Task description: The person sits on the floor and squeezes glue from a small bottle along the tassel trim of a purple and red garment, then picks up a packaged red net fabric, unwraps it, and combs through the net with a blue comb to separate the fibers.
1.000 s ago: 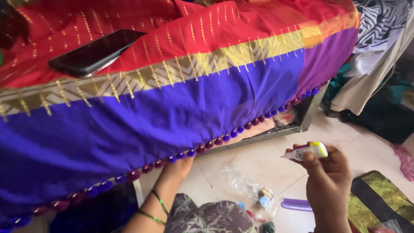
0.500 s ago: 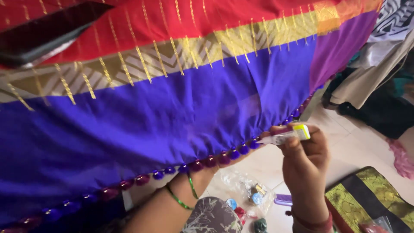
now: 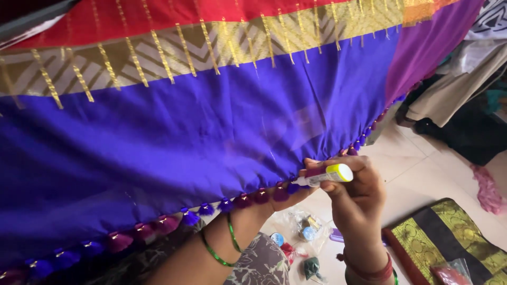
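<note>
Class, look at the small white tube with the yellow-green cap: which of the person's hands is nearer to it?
Right. The right hand grips the tube in its fingers. The left hand reaches up under the blue cloth's tasselled hem, just beside the tube's tip.

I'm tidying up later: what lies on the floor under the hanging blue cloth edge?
Below the blue cloth, on the pale floor, lie clear plastic bags of small coloured spools and a black-and-gold fabric piece. Anything farther back is covered by the cloth and the arms.

The right hand point(image 3: 355, 191) is raised with fingers pinched closed, while the left hand point(image 3: 288, 196) reaches up, mostly hidden.
</note>
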